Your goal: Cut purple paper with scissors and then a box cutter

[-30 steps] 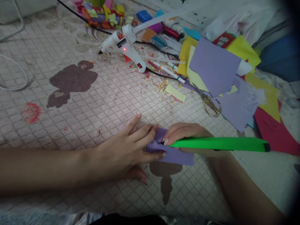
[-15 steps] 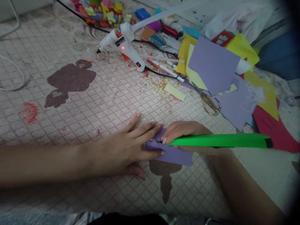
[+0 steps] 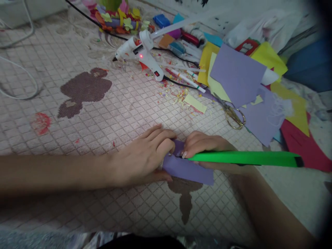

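Observation:
On the checked cloth lies a small purple piece of foam or paper, in front of me. My left hand rests at its left edge, fingers curled and close together, with the thumb below; what lies under the fingertips is hidden. My right hand is closed round a long bright green tool with a dark end cap. The tool's thin dark tip touches the purple piece near its upper left part, beside my left fingers.
A white glue gun with a red light lies further back on the cloth. Gold-handled scissors, purple sheets, a red sheet, pens and paper scraps lie at the right. A black cord runs behind.
My left hand's spread fingers have curled and drawn together, uncovering more of the purple piece. The view has shifted slightly. My right hand keeps its hold on the green tool.

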`<state>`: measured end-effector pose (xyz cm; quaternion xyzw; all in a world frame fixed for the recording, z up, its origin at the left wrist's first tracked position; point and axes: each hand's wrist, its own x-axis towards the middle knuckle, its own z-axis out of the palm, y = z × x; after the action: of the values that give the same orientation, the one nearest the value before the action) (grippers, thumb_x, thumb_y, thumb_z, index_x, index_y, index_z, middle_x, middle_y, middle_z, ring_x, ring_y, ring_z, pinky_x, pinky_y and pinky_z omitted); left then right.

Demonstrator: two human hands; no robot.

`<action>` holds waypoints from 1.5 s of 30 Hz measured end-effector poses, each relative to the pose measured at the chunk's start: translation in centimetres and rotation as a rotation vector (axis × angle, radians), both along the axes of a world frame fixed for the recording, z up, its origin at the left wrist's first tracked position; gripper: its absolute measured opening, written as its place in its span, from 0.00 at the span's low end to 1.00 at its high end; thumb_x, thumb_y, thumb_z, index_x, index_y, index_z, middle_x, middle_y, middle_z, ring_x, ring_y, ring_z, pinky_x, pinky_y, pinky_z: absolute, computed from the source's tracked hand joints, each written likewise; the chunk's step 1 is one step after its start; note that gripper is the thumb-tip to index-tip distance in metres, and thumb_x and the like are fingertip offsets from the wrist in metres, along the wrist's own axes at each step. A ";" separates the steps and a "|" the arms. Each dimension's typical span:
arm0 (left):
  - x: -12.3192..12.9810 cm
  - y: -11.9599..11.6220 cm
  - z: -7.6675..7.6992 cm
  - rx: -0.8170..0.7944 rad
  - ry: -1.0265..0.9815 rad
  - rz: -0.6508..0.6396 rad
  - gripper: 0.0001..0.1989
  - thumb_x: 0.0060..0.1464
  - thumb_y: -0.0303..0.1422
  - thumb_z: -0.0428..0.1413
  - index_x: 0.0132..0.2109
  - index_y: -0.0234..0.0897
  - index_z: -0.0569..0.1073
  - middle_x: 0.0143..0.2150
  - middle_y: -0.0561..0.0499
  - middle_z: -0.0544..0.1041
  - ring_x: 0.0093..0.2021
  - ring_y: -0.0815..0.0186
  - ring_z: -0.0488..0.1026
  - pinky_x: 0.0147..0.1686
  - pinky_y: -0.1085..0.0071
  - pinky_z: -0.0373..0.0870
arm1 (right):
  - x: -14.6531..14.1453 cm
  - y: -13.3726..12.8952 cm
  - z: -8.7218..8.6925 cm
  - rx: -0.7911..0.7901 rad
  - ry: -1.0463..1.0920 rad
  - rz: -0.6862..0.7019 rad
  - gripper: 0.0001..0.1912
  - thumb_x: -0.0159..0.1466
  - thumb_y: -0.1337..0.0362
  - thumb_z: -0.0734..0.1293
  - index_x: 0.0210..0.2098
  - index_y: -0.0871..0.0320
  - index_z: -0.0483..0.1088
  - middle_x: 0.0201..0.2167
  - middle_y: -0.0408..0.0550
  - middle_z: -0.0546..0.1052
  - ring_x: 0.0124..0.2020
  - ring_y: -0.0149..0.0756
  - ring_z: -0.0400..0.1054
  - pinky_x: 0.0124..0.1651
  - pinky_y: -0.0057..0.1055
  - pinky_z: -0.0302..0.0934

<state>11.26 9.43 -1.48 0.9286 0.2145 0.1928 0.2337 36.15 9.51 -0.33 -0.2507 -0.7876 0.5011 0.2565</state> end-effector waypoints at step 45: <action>-0.5 0.8 -0.5 0.049 -0.084 -0.018 0.15 0.58 0.37 0.55 0.48 0.31 0.66 0.55 0.39 0.70 0.56 0.57 0.66 0.55 0.56 0.67 | -0.2 -0.9 0.7 0.004 -0.003 -0.055 0.11 0.62 0.66 0.67 0.44 0.59 0.73 0.38 0.50 0.77 0.44 0.38 0.69 0.49 0.39 0.63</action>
<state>10.74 10.18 -1.94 0.9270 0.1914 0.2346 0.2214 35.95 8.58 0.36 -0.2723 -0.7819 0.4918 0.2694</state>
